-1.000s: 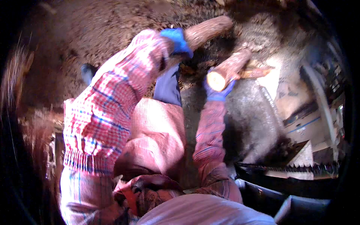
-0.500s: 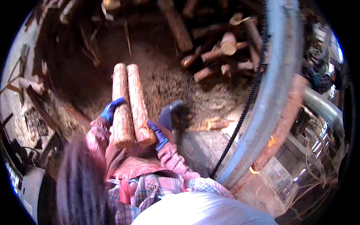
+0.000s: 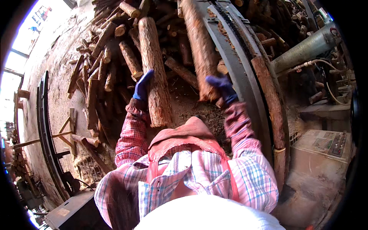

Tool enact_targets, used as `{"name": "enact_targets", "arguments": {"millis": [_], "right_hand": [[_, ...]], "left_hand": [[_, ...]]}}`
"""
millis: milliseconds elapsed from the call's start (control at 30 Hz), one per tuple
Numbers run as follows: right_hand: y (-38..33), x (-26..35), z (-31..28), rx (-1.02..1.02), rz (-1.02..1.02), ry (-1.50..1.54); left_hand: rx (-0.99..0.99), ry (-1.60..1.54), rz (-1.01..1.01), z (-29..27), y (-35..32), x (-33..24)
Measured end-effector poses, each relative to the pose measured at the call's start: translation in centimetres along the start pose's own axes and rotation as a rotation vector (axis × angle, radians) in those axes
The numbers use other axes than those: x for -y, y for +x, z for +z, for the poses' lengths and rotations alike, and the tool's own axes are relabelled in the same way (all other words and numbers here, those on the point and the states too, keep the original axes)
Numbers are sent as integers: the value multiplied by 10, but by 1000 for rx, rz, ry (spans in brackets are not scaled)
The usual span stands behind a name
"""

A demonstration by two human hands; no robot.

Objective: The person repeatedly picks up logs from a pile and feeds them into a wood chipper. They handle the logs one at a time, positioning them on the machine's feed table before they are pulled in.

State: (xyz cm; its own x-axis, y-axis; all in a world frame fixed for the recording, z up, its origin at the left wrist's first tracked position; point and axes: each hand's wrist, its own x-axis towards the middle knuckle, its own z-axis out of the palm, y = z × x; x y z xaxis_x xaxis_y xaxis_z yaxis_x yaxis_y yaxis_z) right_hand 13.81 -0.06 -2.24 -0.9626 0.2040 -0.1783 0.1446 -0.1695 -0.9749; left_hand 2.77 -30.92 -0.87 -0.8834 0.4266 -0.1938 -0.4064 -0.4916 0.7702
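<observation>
A gloved left hand (image 3: 142, 87) is closed against the side of a stout, bark-covered log (image 3: 156, 84) at the upper center of the frame, its thumb along the near flank and the rest of its fingers hidden by the wood. Right of center, the gloved right hand (image 3: 225, 89) clasps the lower end of a second log (image 3: 201, 50), blurred and reaching to the top edge; how its fingers wrap underneath cannot be made out. Both gloves are blue, and the two logs stand apart, their near ends pointing toward the worker's red apron (image 3: 184, 140) at center.

Behind them, cut timber lies in a jumbled log pile (image 3: 129, 58) across the upper left and upper center. A gray metal track (image 3: 234, 69) curves down from the top of the frame just beside the right hand, with a third log (image 3: 268, 99) lying along its far side. A thick metal cylinder (image 3: 304, 51) slants across the upper right, above a control box (image 3: 318, 151) at lower right. At far left stands a dark upright rail (image 3: 46, 126).
</observation>
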Motion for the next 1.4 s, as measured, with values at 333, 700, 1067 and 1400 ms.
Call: {"name": "enact_targets", "arguments": {"millis": [333, 700, 1067, 1400], "right_hand": [[122, 140, -195, -389, 30, -1272], [50, 90, -203, -378, 225, -1519], [-26, 53, -214, -660, 205, -1549], [39, -90, -48, -758, -523, -77]], "left_hand": [[34, 92, 216, 67, 62, -8], [451, 73, 353, 219, 154, -10], [720, 670, -151, 281, 161, 156], [784, 574, -36, 213, 183, 197]]}}
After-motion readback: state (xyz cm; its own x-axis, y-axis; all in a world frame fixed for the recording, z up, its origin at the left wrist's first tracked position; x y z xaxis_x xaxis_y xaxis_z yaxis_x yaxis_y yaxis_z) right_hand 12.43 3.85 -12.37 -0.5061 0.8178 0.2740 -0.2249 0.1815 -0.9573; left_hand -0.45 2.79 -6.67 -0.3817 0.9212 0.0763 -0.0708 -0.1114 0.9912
